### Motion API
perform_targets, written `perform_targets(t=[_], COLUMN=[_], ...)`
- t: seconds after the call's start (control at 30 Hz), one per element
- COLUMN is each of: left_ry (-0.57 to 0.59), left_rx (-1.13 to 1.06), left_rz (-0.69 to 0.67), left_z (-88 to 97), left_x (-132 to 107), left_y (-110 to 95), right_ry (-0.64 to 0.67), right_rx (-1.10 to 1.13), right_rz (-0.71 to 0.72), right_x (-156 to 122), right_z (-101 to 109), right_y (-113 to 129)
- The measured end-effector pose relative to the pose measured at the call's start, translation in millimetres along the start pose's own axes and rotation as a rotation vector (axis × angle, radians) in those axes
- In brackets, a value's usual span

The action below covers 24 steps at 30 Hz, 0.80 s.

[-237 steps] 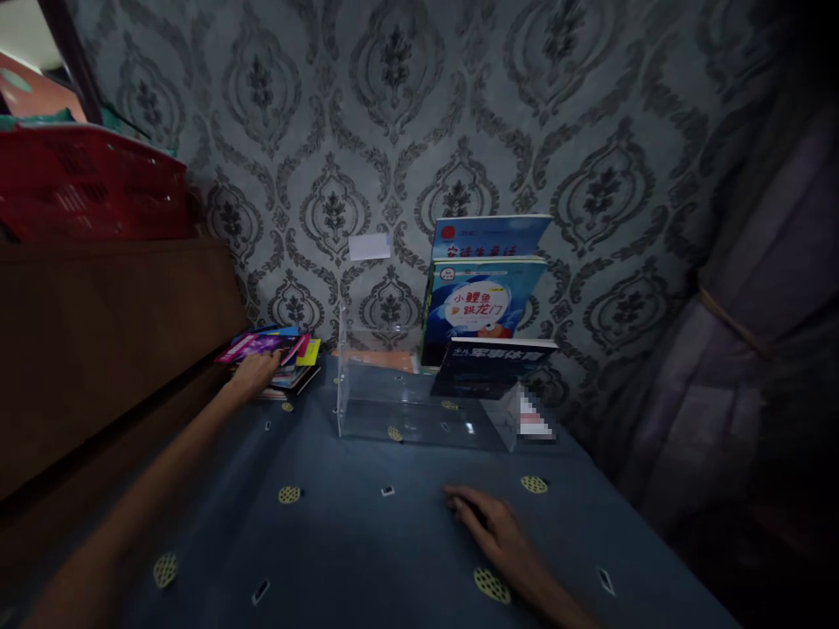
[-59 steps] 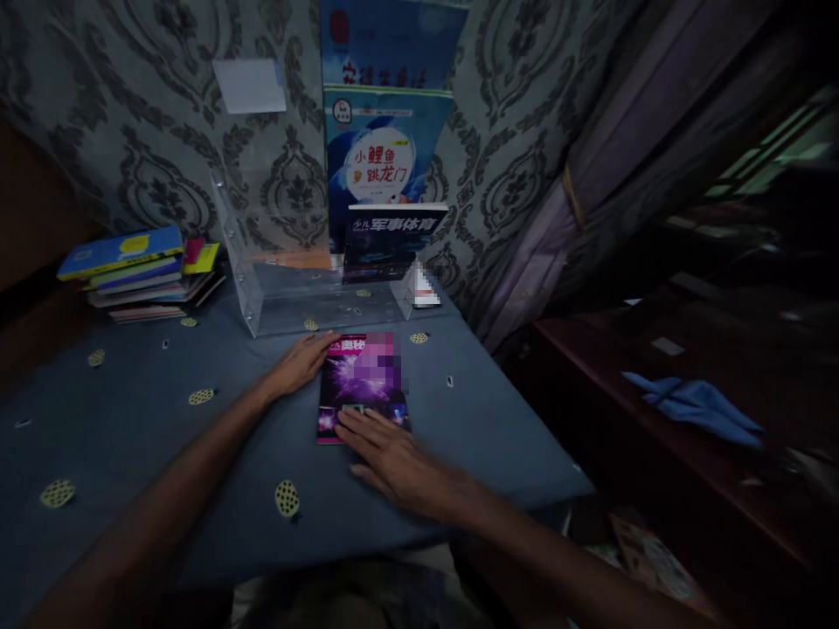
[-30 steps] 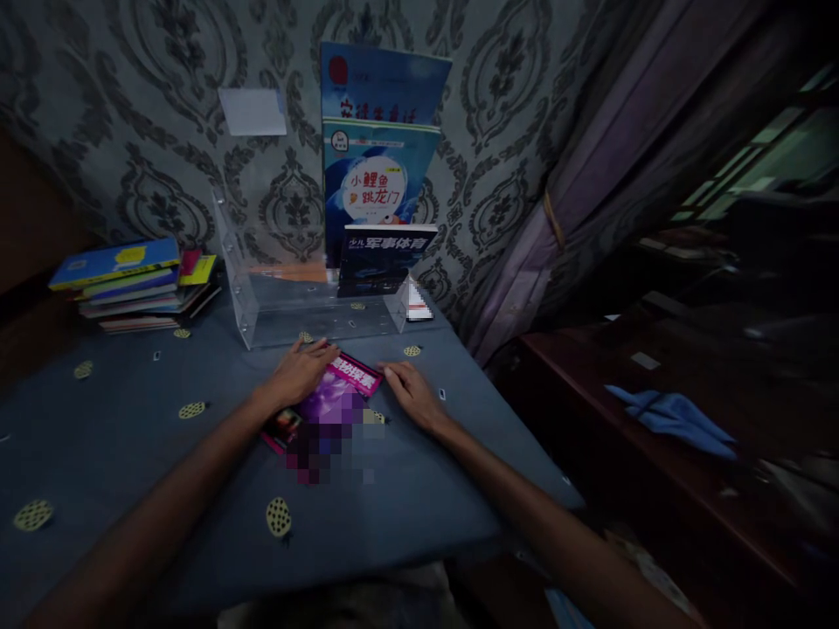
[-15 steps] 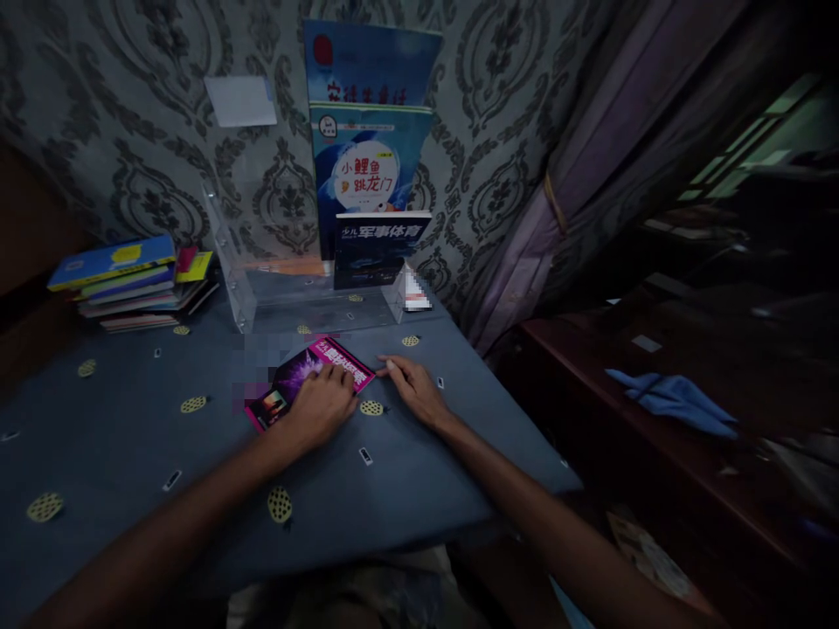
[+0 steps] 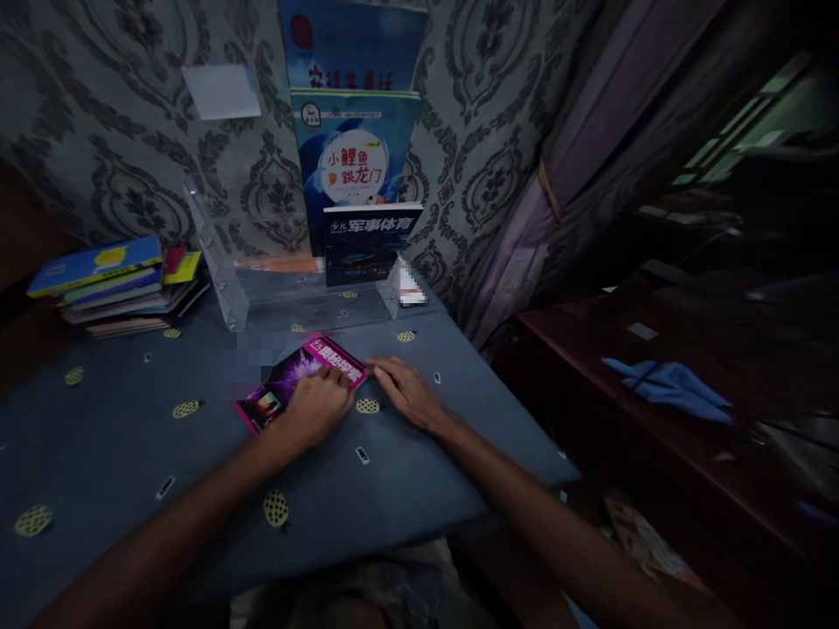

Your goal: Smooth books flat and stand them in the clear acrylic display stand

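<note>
A magenta-edged book [image 5: 288,377] with a purple burst on its cover lies flat and slanted on the cloth-covered table. My left hand [image 5: 319,404] is on its near edge, fingers curled over the cover. At the book's right corner is my right hand [image 5: 407,393], its index finger and thumb stretched toward the edge; the fingertips reach the corner, but a grip on it does not show. Behind the book stands a clear acrylic rack [image 5: 226,293]. Its right side holds a dark book [image 5: 367,249], a light-blue book [image 5: 354,166] and a taller blue book [image 5: 357,44], all upright.
A stack of books [image 5: 111,284] sits at the table's back left. Patterned wallpaper rises behind the rack, with a gathered purple curtain [image 5: 517,236] to the right. Beyond the table's right edge, a dark red surface [image 5: 590,367] carries a blue cloth [image 5: 669,389].
My right hand has moved slightly left, its fingertips now at the book's corner. My left hand stays on the book. The view has shifted a little.
</note>
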<state>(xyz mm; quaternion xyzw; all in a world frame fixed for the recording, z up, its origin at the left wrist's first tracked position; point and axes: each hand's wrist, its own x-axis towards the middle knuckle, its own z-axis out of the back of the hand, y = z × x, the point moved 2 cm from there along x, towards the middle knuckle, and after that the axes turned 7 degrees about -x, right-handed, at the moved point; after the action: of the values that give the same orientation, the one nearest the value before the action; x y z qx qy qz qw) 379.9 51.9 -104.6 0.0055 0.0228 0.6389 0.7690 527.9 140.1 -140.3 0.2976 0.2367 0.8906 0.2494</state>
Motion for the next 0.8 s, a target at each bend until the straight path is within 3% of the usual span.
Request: perform_targets(t=[0.13,0.27,0.4,0.53,0.67,0.73,0.8], left_ry=[-0.012,-0.087,-0.016,-0.005,-0.022,-0.065,-0.103], left_rx=[-0.093,-0.141,-0.132,-0.068,-0.046,-0.023,-0.065], left_rz=[0.022,0.140,0.272,0.332,0.346,0.299,0.166], left_z=[1.3,0.9,1.2,5.7,6.4,4.6,0.8], left_x=[-2,-12,-23,-26,-23,-24,-27], left_y=[15,52,76,75,71,66,58], right_ry=[0.019,0.024,0.070,0.127,0.199,0.218,0.223], right_rx=[-0.096,-0.129,-0.125,-0.127,-0.114,-0.117,-0.119], right_rz=[0.037,0.112,0.154,0.066,0.101,0.115,0.118], right_x=[-1,-7,-5,20,51,60,63], right_z=[-4,-8,-14,-19,-27,-33,-39], right_y=[0,7,17,10,-12,-23,-32])
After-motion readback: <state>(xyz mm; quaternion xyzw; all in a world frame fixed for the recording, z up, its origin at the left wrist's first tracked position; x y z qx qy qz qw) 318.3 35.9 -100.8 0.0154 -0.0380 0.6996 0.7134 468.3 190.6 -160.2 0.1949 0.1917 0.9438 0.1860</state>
